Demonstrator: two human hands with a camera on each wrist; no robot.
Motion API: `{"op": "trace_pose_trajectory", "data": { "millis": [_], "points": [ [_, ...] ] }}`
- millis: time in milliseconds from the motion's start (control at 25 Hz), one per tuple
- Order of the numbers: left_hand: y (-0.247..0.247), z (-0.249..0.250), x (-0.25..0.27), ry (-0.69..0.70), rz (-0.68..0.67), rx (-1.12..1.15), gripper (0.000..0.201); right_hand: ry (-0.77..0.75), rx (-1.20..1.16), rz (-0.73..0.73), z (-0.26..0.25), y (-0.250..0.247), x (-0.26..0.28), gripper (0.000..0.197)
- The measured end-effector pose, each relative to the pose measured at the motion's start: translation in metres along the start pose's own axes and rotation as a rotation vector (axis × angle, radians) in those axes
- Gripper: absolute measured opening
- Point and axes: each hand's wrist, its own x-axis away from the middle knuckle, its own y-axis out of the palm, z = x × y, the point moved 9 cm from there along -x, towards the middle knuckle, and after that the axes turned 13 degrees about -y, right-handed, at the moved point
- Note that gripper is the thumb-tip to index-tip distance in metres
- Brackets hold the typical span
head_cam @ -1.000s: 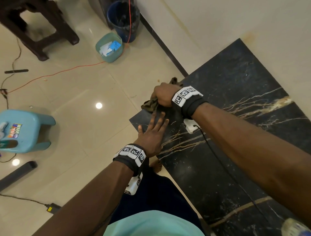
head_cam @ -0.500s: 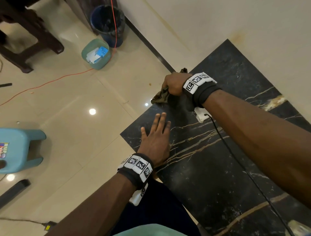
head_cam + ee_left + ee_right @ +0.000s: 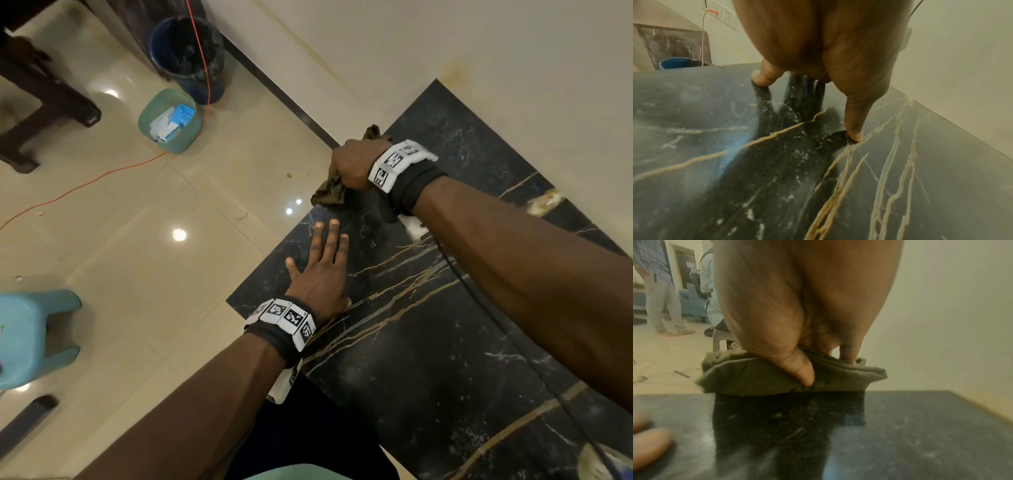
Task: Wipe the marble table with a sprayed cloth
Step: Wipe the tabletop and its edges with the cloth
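Observation:
The black marble table (image 3: 428,342) with gold veins fills the right of the head view. My right hand (image 3: 354,164) grips a bunched olive-green cloth (image 3: 329,193) at the table's far edge, near the wall. In the right wrist view the thumb presses into the cloth (image 3: 760,378), which overhangs the table edge (image 3: 900,418). My left hand (image 3: 322,270) lies flat on the marble nearer to me, fingers straight and spread. The left wrist view shows its fingertips (image 3: 854,134) touching the dusty marble (image 3: 777,178).
A cream wall (image 3: 445,51) borders the table's right side. On the tiled floor stand a teal tub (image 3: 169,120), a dark blue bucket (image 3: 188,54), a blue plastic stool (image 3: 30,335) and a dark wooden stool (image 3: 44,99). An orange cable (image 3: 85,185) crosses the floor. A spray bottle (image 3: 603,459) shows at the bottom right.
My right hand has slid the cloth along the far edge towards the wall corner. The left hand stays flat on the marble.

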Motion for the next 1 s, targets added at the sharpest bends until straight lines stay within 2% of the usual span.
{"op": "trace_pose_trajectory", "data": {
  "millis": [200, 360, 480, 640, 760, 840, 1000],
  "points": [
    [0.001, 0.000, -0.001, -0.013, -0.028, 0.003, 0.123, -0.055, -0.088, 0.009, -0.016, 0.016, 0.001, 0.036],
    [0.002, 0.000, -0.001, -0.010, -0.020, 0.007, 0.123, 0.015, -0.057, 0.003, 0.032, -0.003, 0.004, 0.036],
    [0.002, 0.000, -0.001, -0.007, -0.016, 0.017, 0.123, 0.098, -0.007, 0.044, 0.070, -0.016, 0.010, 0.044],
    [0.002, 0.000, 0.001, -0.018, -0.017, 0.024, 0.123, 0.119, 0.029, 0.052, 0.058, -0.013, 0.012, 0.031],
    [0.000, 0.001, 0.001, -0.017, -0.016, 0.038, 0.124, 0.035, -0.039, 0.024, 0.049, -0.003, 0.012, 0.038],
    [0.000, 0.002, 0.001, -0.010, -0.018, 0.046, 0.123, 0.031, -0.072, 0.030, 0.065, -0.008, 0.013, 0.041],
    [-0.002, 0.001, 0.002, -0.007, -0.020, 0.046, 0.121, 0.133, -0.055, 0.072, 0.097, -0.019, 0.016, 0.039]
  ]
}}
